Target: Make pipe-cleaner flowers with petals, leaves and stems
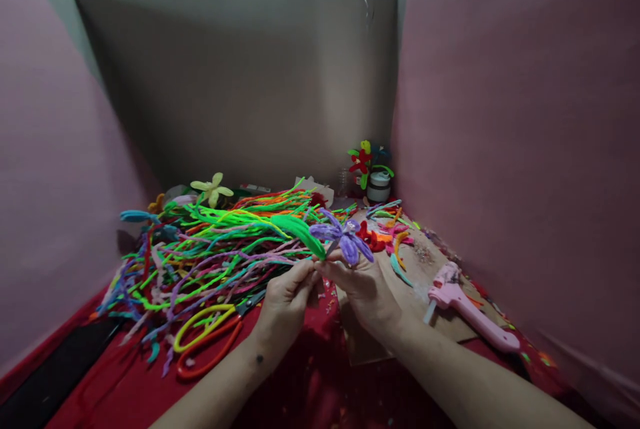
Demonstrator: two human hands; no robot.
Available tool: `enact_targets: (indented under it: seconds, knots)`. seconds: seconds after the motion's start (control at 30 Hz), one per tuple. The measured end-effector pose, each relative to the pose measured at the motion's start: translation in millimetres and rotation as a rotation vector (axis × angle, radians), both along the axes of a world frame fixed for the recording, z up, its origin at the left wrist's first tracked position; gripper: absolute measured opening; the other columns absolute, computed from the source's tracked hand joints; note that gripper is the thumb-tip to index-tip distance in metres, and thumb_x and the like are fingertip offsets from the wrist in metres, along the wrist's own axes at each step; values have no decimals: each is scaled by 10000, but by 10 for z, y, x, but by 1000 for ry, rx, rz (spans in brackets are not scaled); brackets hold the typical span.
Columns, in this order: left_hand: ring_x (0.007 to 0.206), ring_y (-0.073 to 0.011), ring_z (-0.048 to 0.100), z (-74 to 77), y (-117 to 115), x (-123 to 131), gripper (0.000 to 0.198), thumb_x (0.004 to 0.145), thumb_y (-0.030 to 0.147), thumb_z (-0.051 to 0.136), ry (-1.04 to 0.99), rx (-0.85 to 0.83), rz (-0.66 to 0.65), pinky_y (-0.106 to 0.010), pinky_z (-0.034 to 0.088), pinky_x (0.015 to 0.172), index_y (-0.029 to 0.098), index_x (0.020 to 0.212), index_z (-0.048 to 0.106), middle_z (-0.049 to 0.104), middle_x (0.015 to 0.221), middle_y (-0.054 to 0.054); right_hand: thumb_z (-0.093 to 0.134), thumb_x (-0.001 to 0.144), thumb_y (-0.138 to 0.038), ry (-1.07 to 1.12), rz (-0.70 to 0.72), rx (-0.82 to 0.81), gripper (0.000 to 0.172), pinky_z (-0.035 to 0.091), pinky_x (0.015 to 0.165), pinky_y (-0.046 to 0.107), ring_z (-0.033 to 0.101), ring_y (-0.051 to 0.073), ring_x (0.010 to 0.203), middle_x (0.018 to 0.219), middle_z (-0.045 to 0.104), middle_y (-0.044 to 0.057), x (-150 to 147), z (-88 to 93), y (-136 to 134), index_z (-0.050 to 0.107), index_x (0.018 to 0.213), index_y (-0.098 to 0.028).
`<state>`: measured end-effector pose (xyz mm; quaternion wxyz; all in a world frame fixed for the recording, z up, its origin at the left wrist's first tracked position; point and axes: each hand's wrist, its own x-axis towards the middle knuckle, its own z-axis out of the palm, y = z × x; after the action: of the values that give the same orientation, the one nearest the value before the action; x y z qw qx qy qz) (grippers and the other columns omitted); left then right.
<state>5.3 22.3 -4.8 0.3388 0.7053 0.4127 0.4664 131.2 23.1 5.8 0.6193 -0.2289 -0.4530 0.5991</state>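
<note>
Purple flower (349, 235), green leaf (300, 232), between hands (370, 292)

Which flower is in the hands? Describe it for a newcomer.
On the red tabletop, find where the left hand and right hand meet. There, just right of a bright green leaf shape, is the purple flower. Its colour and pale centre set it apart from the red flower behind it.

Both forearms (215, 391) angle inward; the left hand (284, 297) and right hand (369, 290) nearly meet, fingers (299, 274) bent and pinching.
</note>
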Motion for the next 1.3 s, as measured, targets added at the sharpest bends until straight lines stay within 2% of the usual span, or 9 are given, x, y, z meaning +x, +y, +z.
enact_targets:
  seconds: [0.17, 0.33, 0.47, 0.57, 0.77, 0.9, 1.07, 1.2, 1.3]
  knots:
    - [434, -83, 412, 81, -12, -5, 233, 798, 219, 467, -66, -89, -6, -216, 331, 464, 178, 569, 487, 456, 478, 46, 729, 639, -364, -120, 16, 62, 207, 453, 585, 273, 522, 126, 564, 617, 588, -12, 32, -51, 16, 667, 719, -184]
    - [439, -58, 365, 142, -36, -18, 304, 794, 253, 548, -222, -202, -60, -198, 282, 456, 155, 515, 476, 426, 457, 50, 730, 639, -337, -233, -72, 107, 200, 455, 736, 293, 553, 167, 786, 784, 622, 16, 84, 13, -11, 662, 746, -182]
    - [416, -50, 375, 117, -12, -18, 261, 711, 283, 666, -468, -394, -155, -185, 245, 413, 145, 552, 510, 453, 463, 47, 713, 664, -310, -185, -28, 77, 149, 434, 704, 273, 508, 133, 703, 677, 557, -10, 101, 66, -18, 639, 680, -181]
    - [378, -37, 330, 120, -1, -25, 203, 678, 278, 701, -559, -479, -236, -178, 220, 392, 145, 631, 555, 431, 442, 62, 733, 637, -277, -153, 28, 8, 131, 422, 695, 255, 501, 122, 704, 715, 563, -6, 109, 67, -5, 652, 673, -180]
    - [352, -16, 246, 163, -11, -64, 170, 720, 290, 664, -556, -513, -373, -178, 206, 397, 133, 739, 601, 379, 413, 80, 720, 656, -267, -123, 112, 44, 128, 419, 793, 291, 538, 150, 816, 834, 614, 17, 134, 82, 15, 696, 755, -189]
    - [345, -8, 231, 175, -15, -91, 171, 708, 280, 677, -573, -550, -382, -181, 206, 399, 132, 699, 590, 393, 435, 77, 714, 666, -287, -179, 138, 62, 110, 415, 735, 269, 522, 124, 728, 732, 590, -8, 173, 109, 26, 704, 726, -196]
    - [325, -17, 199, 185, -12, -133, 220, 735, 318, 637, -525, -634, -483, -199, 210, 399, 133, 641, 563, 349, 375, 84, 712, 667, -300, -254, 142, 75, 100, 396, 698, 257, 516, 122, 721, 702, 587, -12, 206, 92, 49, 705, 677, -201]
    - [353, -24, 212, 225, -33, -120, 202, 779, 331, 582, -418, -602, -413, -189, 198, 403, 147, 702, 550, 397, 436, 74, 737, 626, -297, -161, 107, -3, 127, 404, 715, 275, 529, 125, 708, 730, 622, -3, 159, 55, 48, 699, 685, -190]
    - [430, -51, 328, 241, -58, -78, 193, 800, 320, 554, -231, -410, -261, -191, 254, 439, 157, 699, 536, 451, 530, 49, 740, 609, -273, -82, 55, -61, 133, 412, 706, 282, 527, 127, 682, 693, 613, -9, 113, 42, 27, 686, 690, -182]
